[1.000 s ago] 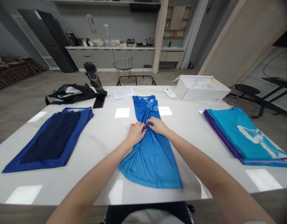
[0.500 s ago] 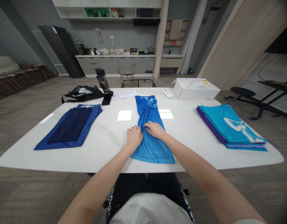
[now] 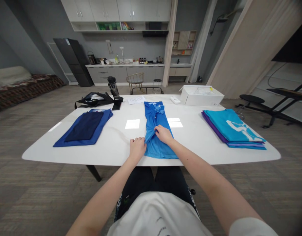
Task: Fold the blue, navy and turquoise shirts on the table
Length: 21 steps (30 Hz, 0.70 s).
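Note:
A blue shirt (image 3: 161, 149), folded long and narrow with a patterned patch near its far end, lies on the white table (image 3: 116, 144) in front of me. My left hand (image 3: 138, 147) is closed on the shirt's left edge, close to the hem. Higher up, around the middle of the cloth, my right hand (image 3: 163, 133) pinches a fold of the same shirt. Between the two hands the fabric is drawn into a slanting, slightly raised crease. The fingertips of both hands are partly hidden.
Folded dark and royal blue clothes (image 3: 84, 126) lie on the left, a turquoise and purple folded stack (image 3: 229, 124) on the right. Along the far side are a black bag (image 3: 92, 100), bottle (image 3: 113, 87), phone (image 3: 117, 105), paper (image 3: 136, 100), white device (image 3: 175, 100) and white box (image 3: 202, 95).
My left hand has moved down and left, pulling the shirt's left edge outward. My right hand stays near the middle of the shirt. The camera view has tilted up somewhat.

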Tool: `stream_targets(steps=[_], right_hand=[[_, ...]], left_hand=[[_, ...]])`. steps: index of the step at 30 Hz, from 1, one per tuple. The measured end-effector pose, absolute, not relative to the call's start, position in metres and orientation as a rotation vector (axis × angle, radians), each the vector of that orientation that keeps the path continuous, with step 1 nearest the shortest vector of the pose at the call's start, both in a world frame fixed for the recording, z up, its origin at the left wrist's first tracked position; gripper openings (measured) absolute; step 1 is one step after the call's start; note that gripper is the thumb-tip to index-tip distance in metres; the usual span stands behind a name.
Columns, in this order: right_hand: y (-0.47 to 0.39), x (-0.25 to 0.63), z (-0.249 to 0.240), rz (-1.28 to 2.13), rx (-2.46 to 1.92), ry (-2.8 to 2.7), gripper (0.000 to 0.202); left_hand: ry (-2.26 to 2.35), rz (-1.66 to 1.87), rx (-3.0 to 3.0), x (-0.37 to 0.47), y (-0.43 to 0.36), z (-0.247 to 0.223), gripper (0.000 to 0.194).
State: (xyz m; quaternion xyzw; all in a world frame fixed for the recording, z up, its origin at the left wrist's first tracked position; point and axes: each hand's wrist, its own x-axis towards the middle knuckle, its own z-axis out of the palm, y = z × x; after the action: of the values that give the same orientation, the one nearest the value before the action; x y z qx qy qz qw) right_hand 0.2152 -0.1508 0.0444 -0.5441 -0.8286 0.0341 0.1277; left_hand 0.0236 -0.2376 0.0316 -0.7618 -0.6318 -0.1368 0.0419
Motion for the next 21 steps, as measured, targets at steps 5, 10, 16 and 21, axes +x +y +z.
stream_targets(steps=[5,10,16,21], right_hand=[[-0.180,0.214,0.039,0.000,-1.331,-2.572,0.023],[-0.210,0.219,0.031,0.009,-1.184,-2.545,0.025],[-0.231,0.243,0.025,-0.054,-1.299,-2.453,0.023],[-0.249,0.255,0.025,-0.150,-1.281,-2.448,0.023]], left_hand=[[-1.725,-0.733,-2.394,0.023,-0.260,0.028,0.017],[-1.612,-0.769,-2.435,0.030,-0.274,0.017,0.042],[-1.797,-0.672,-2.392,0.021,-0.278,0.009,0.037],[-1.666,-0.797,-2.502,0.020,-0.294,0.023,0.027]])
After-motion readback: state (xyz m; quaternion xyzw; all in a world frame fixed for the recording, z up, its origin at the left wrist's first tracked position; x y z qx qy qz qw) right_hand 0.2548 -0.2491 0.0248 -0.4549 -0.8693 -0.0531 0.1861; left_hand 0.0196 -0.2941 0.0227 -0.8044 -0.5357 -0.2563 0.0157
